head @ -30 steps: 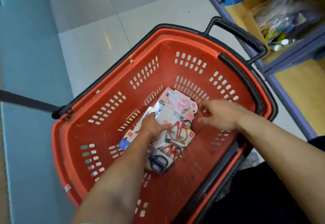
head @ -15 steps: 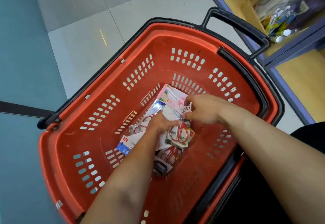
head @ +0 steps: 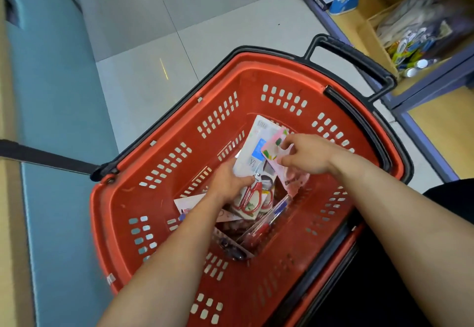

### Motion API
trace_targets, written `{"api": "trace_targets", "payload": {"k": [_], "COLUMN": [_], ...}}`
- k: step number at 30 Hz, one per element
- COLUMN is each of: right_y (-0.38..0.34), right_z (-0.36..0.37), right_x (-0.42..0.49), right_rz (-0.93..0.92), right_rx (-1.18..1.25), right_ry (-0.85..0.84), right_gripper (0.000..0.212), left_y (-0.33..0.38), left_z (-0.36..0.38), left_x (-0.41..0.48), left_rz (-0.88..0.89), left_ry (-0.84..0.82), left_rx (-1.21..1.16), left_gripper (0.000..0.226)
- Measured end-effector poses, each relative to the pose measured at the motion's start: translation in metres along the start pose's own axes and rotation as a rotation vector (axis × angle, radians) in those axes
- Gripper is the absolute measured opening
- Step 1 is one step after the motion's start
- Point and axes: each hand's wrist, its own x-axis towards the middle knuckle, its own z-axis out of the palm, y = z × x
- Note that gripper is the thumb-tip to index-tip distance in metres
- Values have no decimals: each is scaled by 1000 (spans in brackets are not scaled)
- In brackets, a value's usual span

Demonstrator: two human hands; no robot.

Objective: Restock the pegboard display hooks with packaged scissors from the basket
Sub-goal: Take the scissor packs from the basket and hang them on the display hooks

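Observation:
A red plastic basket [head: 164,198] with a black rim stands on the floor below me. On its bottom lies a loose pile of packaged scissors. My left hand [head: 227,181] grips a stack of packs, with a red-handled scissors pack [head: 252,199] on top and a white pack [head: 256,147] behind it. My right hand [head: 305,156] pinches a pink pack [head: 275,151] and holds it tilted up off the pile. More packs with dark and red handles [head: 256,237] lie nearer me. No pegboard is in view.
The basket's black handle [head: 359,57] sticks out at the far side. Wooden shelves with blue frames [head: 436,90] and bagged goods [head: 420,34] stand at the right. A grey tiled floor [head: 159,44] lies beyond, and a teal panel [head: 56,121] runs along the left.
Both hands have closed on packs and lifted them from the pile. The right hand now holds the pink pack tilted up; the left has raised the red-handled and white packs.

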Motion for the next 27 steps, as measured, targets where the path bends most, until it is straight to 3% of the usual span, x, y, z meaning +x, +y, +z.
{"api": "trace_targets", "payload": {"k": [6, 9, 13, 15, 21, 27], "right_y": [-2, -4, -13, -20, -29, -23], "right_z": [-12, -13, -9, 0, 20, 10], "right_x": [-26, -43, -66, -74, -81, -89], "right_rz": [-32, -42, -102, -152, -243, -280], "right_rx": [85, 215, 444, 548, 783, 957], "right_ry": [196, 269, 160, 107, 252, 254], "right_gripper": [36, 47, 74, 89, 60, 55], "left_y": [32, 41, 53, 60, 84, 102], "left_z": [-39, -53, -58, -55, -40, -34], "left_x": [-58, -86, -109, -117, -131, -134], "left_rz": [186, 214, 200, 211, 225, 267], "left_ry": [151, 239, 314, 308, 274, 254], "left_rx": [-17, -153, -354, -433, -640, -662], "left_gripper": [49, 39, 47, 37, 29, 32]}}
